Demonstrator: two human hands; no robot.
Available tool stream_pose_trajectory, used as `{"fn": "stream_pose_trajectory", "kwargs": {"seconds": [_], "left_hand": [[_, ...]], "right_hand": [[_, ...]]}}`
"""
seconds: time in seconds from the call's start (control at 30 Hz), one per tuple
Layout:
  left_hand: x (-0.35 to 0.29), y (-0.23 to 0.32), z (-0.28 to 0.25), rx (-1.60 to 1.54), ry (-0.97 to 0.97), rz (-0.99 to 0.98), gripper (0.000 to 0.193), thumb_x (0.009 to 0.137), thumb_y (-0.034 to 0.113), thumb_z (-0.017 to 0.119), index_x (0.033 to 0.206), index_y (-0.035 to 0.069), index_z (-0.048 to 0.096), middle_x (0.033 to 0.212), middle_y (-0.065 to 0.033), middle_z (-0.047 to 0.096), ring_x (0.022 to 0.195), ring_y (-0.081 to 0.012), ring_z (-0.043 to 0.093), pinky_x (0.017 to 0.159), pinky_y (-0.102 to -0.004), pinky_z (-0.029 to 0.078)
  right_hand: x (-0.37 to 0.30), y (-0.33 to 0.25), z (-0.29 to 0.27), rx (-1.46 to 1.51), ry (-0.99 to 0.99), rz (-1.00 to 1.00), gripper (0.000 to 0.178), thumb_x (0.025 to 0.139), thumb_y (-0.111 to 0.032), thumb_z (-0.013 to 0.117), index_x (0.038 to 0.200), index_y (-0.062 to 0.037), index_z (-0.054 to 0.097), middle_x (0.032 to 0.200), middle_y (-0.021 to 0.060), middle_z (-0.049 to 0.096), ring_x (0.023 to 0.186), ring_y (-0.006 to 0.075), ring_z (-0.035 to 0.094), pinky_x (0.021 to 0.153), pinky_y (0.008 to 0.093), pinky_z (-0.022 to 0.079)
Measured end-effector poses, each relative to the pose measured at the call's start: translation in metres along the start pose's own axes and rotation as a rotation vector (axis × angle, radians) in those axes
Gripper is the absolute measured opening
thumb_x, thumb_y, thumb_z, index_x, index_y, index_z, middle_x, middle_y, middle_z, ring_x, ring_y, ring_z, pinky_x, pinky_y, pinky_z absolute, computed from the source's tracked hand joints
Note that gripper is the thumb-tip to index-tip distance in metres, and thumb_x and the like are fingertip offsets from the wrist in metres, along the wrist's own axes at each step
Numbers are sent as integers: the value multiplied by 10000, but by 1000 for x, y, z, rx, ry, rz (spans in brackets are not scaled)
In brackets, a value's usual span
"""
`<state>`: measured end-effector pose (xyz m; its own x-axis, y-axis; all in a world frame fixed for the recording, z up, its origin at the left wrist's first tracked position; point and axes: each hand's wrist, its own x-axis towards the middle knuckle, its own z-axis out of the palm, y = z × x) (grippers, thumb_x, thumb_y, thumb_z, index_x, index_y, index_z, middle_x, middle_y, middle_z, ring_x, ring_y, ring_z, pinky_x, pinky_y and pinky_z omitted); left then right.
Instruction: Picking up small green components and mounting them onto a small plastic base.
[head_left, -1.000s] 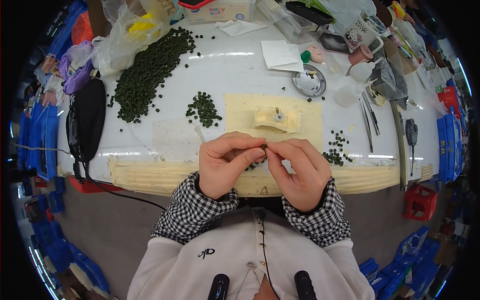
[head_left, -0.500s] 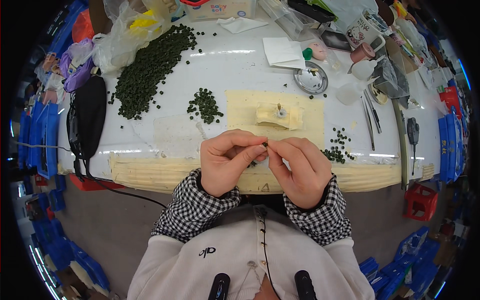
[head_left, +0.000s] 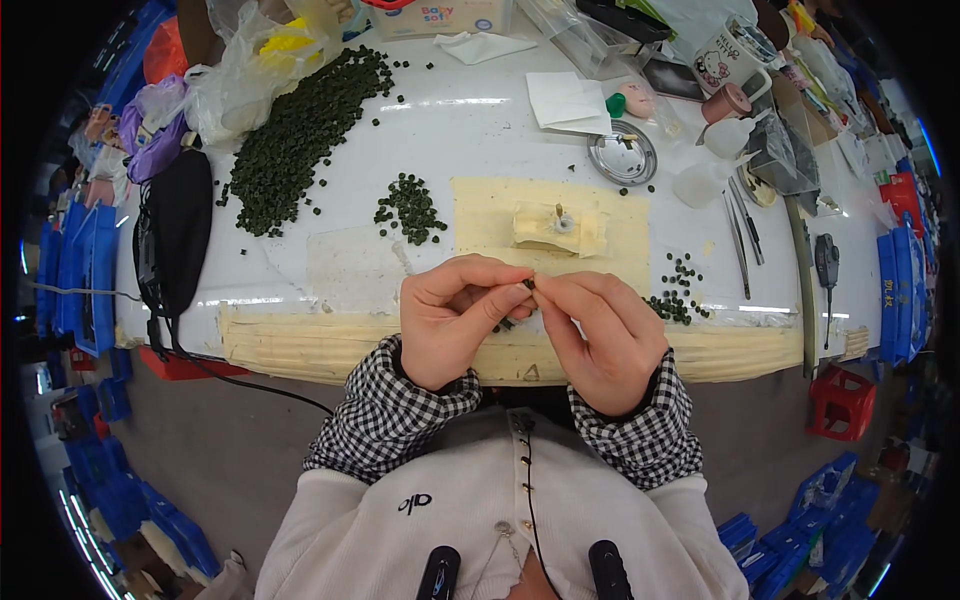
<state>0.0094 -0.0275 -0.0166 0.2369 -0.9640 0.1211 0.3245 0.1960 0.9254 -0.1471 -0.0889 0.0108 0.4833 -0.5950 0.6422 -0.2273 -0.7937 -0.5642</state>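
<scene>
One tiny dark piece (head_left: 529,284) is held in a narrow fingertip pinch between left hand (head_left: 437,328) and right hand (head_left: 612,338).
In the head view, a dark green heap (head_left: 295,150), a smaller cluster (head_left: 410,210) and a scatter (head_left: 678,300) near the right hand are kept apart; which pieces are finished cannot be told. The white table (head_left: 460,135) is crowded along its far side, flanked by blue trays (head_left: 165,505) and a red stool (head_left: 842,405).

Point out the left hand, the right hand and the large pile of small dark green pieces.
Left hand (head_left: 440,326): head view, middle of the hand.
Right hand (head_left: 614,338): head view, middle of the hand.
Large pile (head_left: 292,150): head view, middle of the heap.
</scene>
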Motion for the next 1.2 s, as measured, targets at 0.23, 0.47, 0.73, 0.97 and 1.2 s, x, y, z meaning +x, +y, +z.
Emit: {"fn": "stream_pose_trajectory", "kwargs": {"seconds": [0.23, 0.47, 0.73, 0.97, 1.2], "left_hand": [[1, -2, -1, -43, 21, -47, 166, 896, 15, 613, 1057, -28, 613, 878, -110, 681, 761, -144, 653, 698, -245, 541], [1, -1, -3, -78, -23, -101, 164, 929, 121, 606, 1014, -17, 624, 854, -99, 680, 739, -140, 645, 660, -251, 522], [1, -1, -4, -96, -91, -176, 157, 922, 125, 618, 1006, -8, 630, 848, -104, 681, 728, -144, 651, 639, -248, 526], [3, 0, -3, -156, -100, -265, 129, 927, 129, 612, 962, 5, 616, 837, -93, 675, 720, -129, 646, 640, -232, 525], [4, -4, -10, -601, -194, -545, 160, 974, 171, 544, 1004, 26, 604, 836, -34, 645, 739, -88, 606, 662, -199, 501]], "right_hand": [[-4, 2, -4, 530, -58, 416, 172, 850, 51, 629, 1021, 44, 643, 938, 130, 675, 839, 185, 674, 740, 265, 549], [-12, 8, -4, 1056, -53, 786, 145, 949, -42, 543, 1052, 51, 584, 983, 136, 679, 912, 178, 670, 818, 274, 546], [-20, 15, 5, 1196, 8, 805, 143, 948, -91, 569, 1028, 24, 596, 896, 82, 661, 807, 130, 628, 740, 256, 516], [-17, 3, 15, 866, 130, 564, 98, 882, -4, 626, 975, 23, 629, 902, 52, 579, 786, 122, 558, 721, 240, 460], [-11, 0, 20, 401, 181, 251, 173, 780, 77, 692, 941, 17, 679, 882, 92, 602, 756, 170, 600, 672, 258, 492]]}}
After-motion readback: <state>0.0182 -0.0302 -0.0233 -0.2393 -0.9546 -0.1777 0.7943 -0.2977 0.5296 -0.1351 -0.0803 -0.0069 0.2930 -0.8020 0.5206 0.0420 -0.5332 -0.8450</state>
